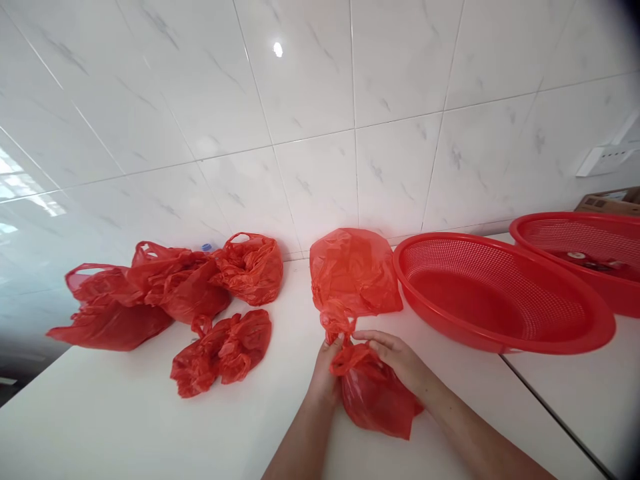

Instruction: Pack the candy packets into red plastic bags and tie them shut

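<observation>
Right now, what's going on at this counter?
A person at a white counter has both bare hands on a thin red plastic bag. The left hand grips the bag near its twisted neck, and the right hand presses its fingers over the gathered plastic. Several crumpled red plastic bags lie to the left, and two round red plastic mesh baskets sit to the right.

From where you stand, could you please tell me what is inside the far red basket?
A small dark item with a white patch lies in the basket, too small to identify; the rim hides part of the floor.
</observation>
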`<action>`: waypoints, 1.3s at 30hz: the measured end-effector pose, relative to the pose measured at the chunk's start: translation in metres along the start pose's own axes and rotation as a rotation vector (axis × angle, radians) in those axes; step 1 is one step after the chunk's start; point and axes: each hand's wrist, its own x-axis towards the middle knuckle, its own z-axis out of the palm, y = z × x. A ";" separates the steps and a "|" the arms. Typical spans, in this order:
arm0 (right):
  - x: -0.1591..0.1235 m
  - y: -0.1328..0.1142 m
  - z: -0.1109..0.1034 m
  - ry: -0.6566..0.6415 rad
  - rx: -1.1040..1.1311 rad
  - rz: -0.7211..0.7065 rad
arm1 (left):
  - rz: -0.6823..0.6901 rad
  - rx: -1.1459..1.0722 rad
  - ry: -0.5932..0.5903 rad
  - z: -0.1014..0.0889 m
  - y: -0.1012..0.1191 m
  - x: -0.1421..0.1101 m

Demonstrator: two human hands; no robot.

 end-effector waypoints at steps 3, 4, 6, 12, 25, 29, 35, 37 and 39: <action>0.003 0.001 0.007 -0.079 0.064 -0.036 | 0.014 0.095 -0.100 0.006 -0.005 -0.002; 0.004 0.001 0.009 -0.093 0.079 -0.051 | 0.033 0.147 -0.128 0.007 -0.007 -0.003; 0.005 0.004 0.010 -0.083 0.095 -0.057 | 0.079 0.266 -0.153 0.006 -0.011 -0.002; 0.010 0.012 0.001 0.145 0.090 0.039 | 0.105 0.480 -0.076 0.006 -0.012 -0.008; 0.005 0.002 0.005 -0.038 0.007 -0.125 | 0.151 0.488 -0.097 0.019 -0.004 -0.010; 0.003 0.001 0.002 -0.148 0.042 -0.132 | 0.142 0.504 -0.036 0.014 -0.002 -0.006; 0.002 -0.004 0.002 -0.088 -0.025 -0.112 | 0.164 0.467 -0.077 0.013 0.001 -0.010; 0.001 -0.006 0.002 -0.047 -0.013 -0.105 | 0.171 0.439 -0.082 0.014 0.000 -0.011; 0.001 -0.007 0.003 -0.008 0.021 -0.087 | 0.161 0.386 -0.078 0.014 -0.001 -0.011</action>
